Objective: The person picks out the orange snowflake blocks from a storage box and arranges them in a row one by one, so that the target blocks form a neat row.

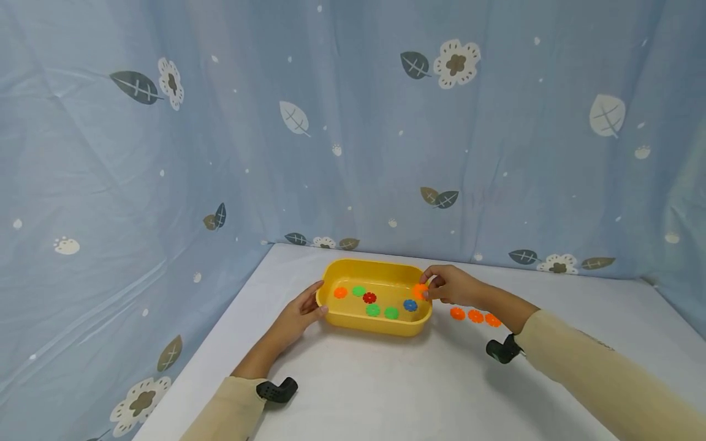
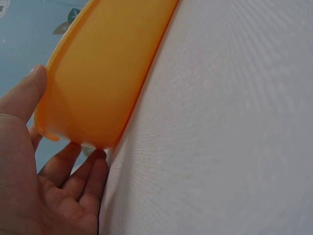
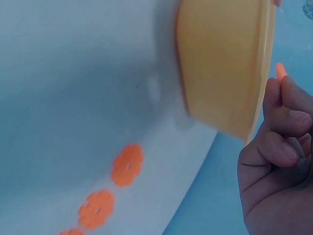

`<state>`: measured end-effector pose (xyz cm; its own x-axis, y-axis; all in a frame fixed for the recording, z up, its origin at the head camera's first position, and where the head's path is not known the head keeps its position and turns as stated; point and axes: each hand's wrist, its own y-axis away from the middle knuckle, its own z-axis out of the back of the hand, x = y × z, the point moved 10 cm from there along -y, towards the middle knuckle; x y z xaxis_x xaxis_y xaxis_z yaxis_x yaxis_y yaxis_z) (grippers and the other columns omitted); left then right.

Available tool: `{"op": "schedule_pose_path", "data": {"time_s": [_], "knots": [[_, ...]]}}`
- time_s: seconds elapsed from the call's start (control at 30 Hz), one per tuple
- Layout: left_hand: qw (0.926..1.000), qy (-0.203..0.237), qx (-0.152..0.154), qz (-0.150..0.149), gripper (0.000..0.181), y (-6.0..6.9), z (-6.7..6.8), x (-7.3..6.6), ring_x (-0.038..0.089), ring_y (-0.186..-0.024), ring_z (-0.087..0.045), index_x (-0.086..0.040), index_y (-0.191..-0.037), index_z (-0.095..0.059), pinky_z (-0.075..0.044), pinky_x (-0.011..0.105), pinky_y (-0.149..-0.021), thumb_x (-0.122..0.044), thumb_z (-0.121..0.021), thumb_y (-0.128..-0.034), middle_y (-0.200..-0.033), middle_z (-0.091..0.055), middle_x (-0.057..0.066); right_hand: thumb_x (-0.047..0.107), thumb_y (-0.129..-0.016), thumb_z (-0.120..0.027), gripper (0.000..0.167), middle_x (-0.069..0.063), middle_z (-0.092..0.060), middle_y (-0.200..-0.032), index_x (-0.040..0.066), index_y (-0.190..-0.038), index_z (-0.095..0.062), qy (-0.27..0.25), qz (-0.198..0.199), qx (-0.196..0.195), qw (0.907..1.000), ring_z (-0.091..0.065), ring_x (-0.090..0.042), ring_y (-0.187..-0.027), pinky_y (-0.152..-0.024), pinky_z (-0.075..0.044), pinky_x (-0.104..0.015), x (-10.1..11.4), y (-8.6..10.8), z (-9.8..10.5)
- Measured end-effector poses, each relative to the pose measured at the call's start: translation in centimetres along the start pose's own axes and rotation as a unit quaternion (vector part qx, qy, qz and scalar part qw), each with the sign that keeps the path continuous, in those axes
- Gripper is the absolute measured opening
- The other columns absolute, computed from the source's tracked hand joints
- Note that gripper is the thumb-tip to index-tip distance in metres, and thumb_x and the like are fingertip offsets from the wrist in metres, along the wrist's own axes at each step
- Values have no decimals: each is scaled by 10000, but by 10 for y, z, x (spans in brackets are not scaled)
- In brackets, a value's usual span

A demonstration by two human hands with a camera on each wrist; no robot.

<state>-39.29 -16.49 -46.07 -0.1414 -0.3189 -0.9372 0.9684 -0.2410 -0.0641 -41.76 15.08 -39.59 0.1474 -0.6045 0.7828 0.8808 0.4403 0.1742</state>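
Observation:
A yellow plastic basin (image 1: 364,326) stands on the white-covered table. My left hand (image 1: 298,315) grips its left end, thumb at the near rim and fingers round the end wall; the left wrist view shows the fingertips (image 2: 73,147) against that wall. My right hand (image 1: 455,286) pinches an orange notched disc (image 1: 420,291) at the basin's right rim. In the right wrist view the disc (image 3: 280,71) shows edge-on between thumb and forefinger. Inside the basin lie an orange disc (image 1: 340,293), a red disc (image 1: 369,297), a blue disc (image 1: 410,305) and three green discs (image 1: 391,313).
Three orange discs (image 1: 475,316) lie in a row on the table right of the basin, beneath the right forearm. A blue patterned curtain (image 1: 364,153) hangs behind the table and along its left side. Each wrist wears a black device (image 1: 277,390).

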Motion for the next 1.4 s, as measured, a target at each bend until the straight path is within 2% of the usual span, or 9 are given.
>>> {"op": "schedule_pose_path", "data": {"time_s": [0.27,0.37,0.53,0.73,1.0,1.23,1.4], "knots": [[9999,95,131,-62,678,2,-2,-2,271,-1346,-417,-232,-1535,-322,-373,437,-1064,-258,-660,-947,-1511,-381,124,93,-914,-682,252,-192,-633,-861,26,-1132,-574,-167,-134,2,9998,-468,-190,-589,-534,-436,-248,-29,22,11],[9999,57,89,-29,674,1,-3,-2,264,-1338,-430,-248,-1532,-328,-386,427,-1057,-258,-661,-946,-1505,-392,123,89,-910,-684,244,-186,-641,-880,27,-1119,-575,-153,-189,-13,9997,-485,-196,-591,-540,-463,-271,-42,29,17],[10000,13,-12,73,672,1,-2,1,236,-1319,-455,-276,-1522,-350,-401,408,-1046,-272,-676,-934,-1489,-424,92,96,-916,-678,268,-219,-628,-871,-5,-1135,-561,-186,-103,21,9998,-443,-172,-551,-501,-433,-258,-58,43,24],[10000,17,-40,67,669,1,0,-1,249,-1328,-444,-267,-1524,-346,-399,421,-1045,-254,-670,-939,-1491,-419,98,96,-926,-658,281,-165,-642,-897,-1,-1170,-559,-313,-261,-165,9990,-511,-220,-611,-527,-482,-301,-81,56,35],[10000,-15,-24,84,672,1,0,-3,267,-1339,-429,-257,-1531,-332,-397,422,-1045,-254,-662,-945,-1501,-402,111,72,-939,-632,255,-132,-622,-813,-3,-1173,-565,-389,-343,-192,9985,-370,-135,-493,-446,-344,-204,-104,68,42],[9999,34,47,101,670,0,-1,-2,253,-1350,-414,-274,-1532,-325,-384,425,-1056,-260,-656,-949,-1511,-388,103,85,-936,-627,287,-139,-618,-856,0,-1203,-565,-271,-533,-468,9971,-405,-150,-520,-452,-362,-217,-119,85,59],[9999,52,59,112,661,0,-1,-2,237,-1355,-406,-297,-1524,-332,-365,426,-1071,-257,-656,-950,-1514,-384,95,86,-940,-626,298,-109,-619,-856,-1,-1218,-565,-183,-729,-692,9948,-400,-152,-506,-447,-362,-219,-139,96,71]]}}
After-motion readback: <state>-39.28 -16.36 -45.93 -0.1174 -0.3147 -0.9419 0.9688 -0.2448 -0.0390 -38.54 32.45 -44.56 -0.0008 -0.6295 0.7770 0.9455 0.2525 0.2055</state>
